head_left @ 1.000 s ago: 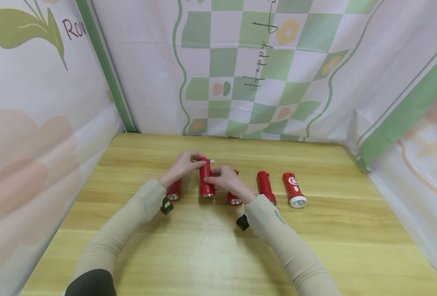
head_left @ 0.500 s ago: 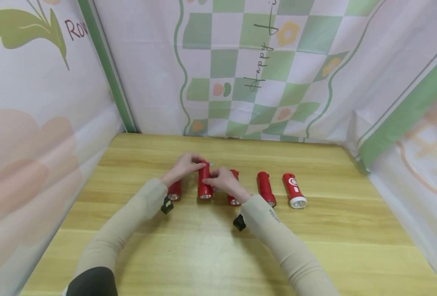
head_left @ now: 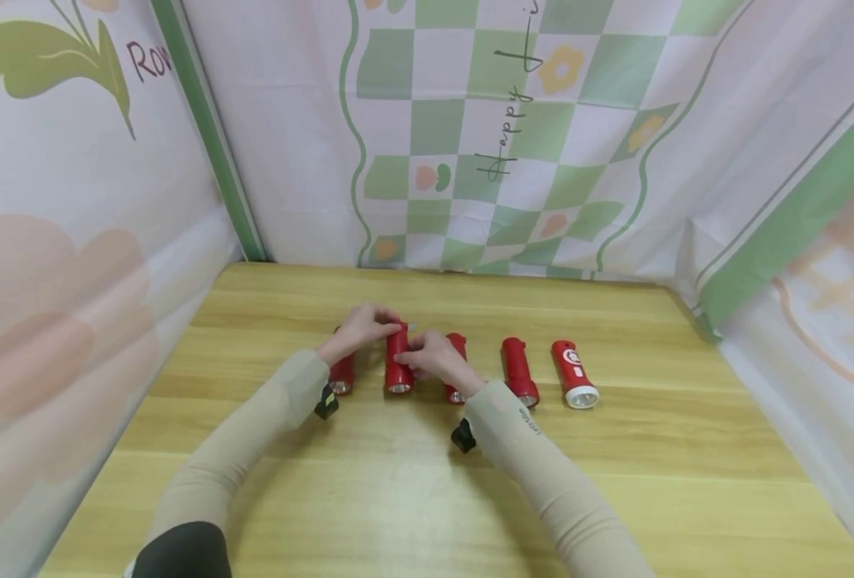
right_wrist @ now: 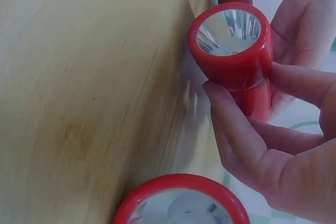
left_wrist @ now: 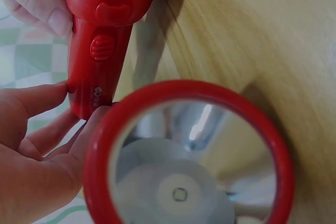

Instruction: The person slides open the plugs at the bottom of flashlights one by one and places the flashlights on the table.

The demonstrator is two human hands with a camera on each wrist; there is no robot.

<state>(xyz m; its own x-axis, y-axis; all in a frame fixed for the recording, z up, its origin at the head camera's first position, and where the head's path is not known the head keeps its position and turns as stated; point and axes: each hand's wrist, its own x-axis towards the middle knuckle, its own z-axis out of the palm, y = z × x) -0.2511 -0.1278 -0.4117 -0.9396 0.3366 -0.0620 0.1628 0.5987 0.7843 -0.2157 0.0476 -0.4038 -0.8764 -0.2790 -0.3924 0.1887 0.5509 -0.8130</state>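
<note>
From here I see both arms [head_left: 271,409] stretched over the table [head_left: 369,514] toward its far edge. The left hand [head_left: 362,327] and right hand [head_left: 437,355] pinch, close together.

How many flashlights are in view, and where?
5, in a row: leftmost flashlight partly behind the left hand; held flashlight in both hands; middle flashlight partly behind the right hand; rightward, fourth flashlight and white-headed flashlight at the end.
</note>
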